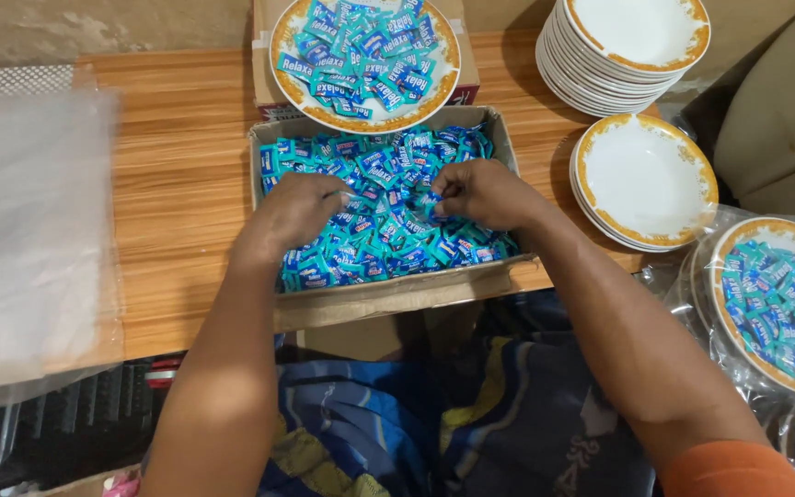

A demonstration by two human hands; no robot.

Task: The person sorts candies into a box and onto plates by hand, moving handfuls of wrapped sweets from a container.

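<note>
A shallow cardboard box [388,293] on a wooden table holds several small blue and teal wrapped candies [388,230]. Both hands are down in the pile. My left hand [298,210] is curled over candies at the box's left middle, fingers closed on some. My right hand [476,193] pinches wrapped candies at the box's right middle. Just behind the box, a gold-rimmed white plate [285,72] sits heaped with the same candies [365,51].
A stack of empty gold-rimmed plates [632,46] stands at the back right, with a lower stack [644,179] in front of it. At the right, a candy-filled plate in clear plastic [779,304]. Clear plastic sheets [29,230] lie on the left.
</note>
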